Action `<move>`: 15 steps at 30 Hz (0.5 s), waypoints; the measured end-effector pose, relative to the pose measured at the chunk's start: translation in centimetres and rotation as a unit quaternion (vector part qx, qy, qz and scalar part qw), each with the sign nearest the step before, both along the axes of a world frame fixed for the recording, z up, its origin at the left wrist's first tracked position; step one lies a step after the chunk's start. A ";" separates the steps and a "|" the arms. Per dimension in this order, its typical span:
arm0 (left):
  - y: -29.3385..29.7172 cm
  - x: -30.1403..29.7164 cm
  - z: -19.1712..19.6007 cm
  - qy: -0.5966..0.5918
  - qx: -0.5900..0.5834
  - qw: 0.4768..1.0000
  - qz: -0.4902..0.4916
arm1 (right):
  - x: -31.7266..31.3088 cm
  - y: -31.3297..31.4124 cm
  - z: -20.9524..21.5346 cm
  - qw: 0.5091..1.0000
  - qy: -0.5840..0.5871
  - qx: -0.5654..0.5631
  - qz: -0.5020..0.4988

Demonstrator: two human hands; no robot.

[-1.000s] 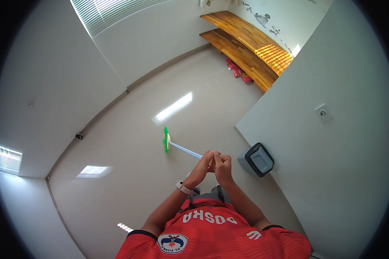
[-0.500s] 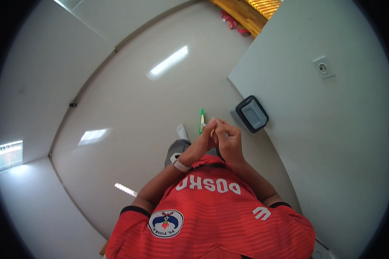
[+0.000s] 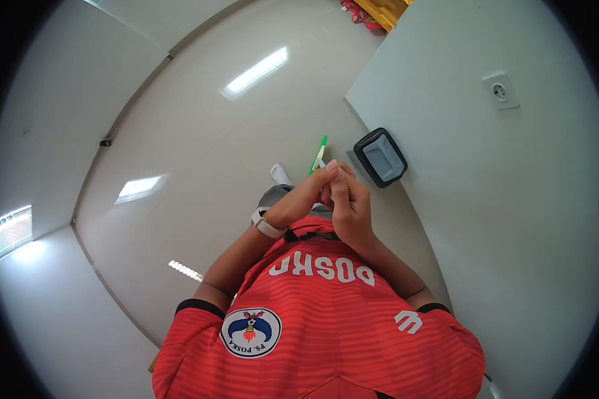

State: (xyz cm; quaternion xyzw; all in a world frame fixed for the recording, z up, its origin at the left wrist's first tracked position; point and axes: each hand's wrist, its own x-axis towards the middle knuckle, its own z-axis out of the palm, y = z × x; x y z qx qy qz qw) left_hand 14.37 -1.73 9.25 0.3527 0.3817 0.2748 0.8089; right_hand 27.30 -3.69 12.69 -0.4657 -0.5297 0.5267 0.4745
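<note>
Both hands are meeting in front of the chest, and they are covering most of what they are holding. The left hand (image 3: 304, 197) is curling its fingers around the near end of a thin handle (image 3: 320, 154). The right hand (image 3: 348, 199) is pressing against it from the right, fingers folded over the same spot. Only the far end of the handle is showing, a short green and white length sticking out past the fingertips toward the floor. Whatever is fixed to its tip is being cut off by the hands and cannot be made out. How tightly the right fingers are gripping is hard to tell, since the two hands are overlapping. A watch (image 3: 267, 225) is sitting on the left wrist. The red shirt (image 3: 326, 319) is filling the lower part of the view and hiding the legs, apart from a grey knee (image 3: 273, 196) and a pale shoe (image 3: 281, 174) peeking out above the left arm. A dark bin (image 3: 380, 157) is standing on the floor against the white wall (image 3: 512, 199), just right of the hands. A socket (image 3: 500, 90) is sitting higher on that wall.

Since the earlier frames the view has been tilting down. The wooden shelves have been sliding almost out at the top edge, and the handle is now looking much shorter, with less of it clear of the hands.
</note>
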 end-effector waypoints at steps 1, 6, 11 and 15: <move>0.7 -0.1 -0.2 0.000 -0.002 1.000 0.003 | -0.4 0.5 0.3 1.000 0.000 -0.002 0.003; 4.7 -1.4 -2.5 -0.052 0.001 0.999 -0.007 | -2.0 3.9 0.4 0.997 -0.054 0.057 -0.009; 9.8 -1.9 -4.4 -0.153 0.000 0.988 -0.032 | -4.5 8.0 -4.1 0.984 -0.104 0.119 -0.083; 12.1 -2.2 -9.9 -0.147 0.101 0.984 -0.015 | -5.4 10.1 -9.7 0.980 -0.137 0.114 -0.090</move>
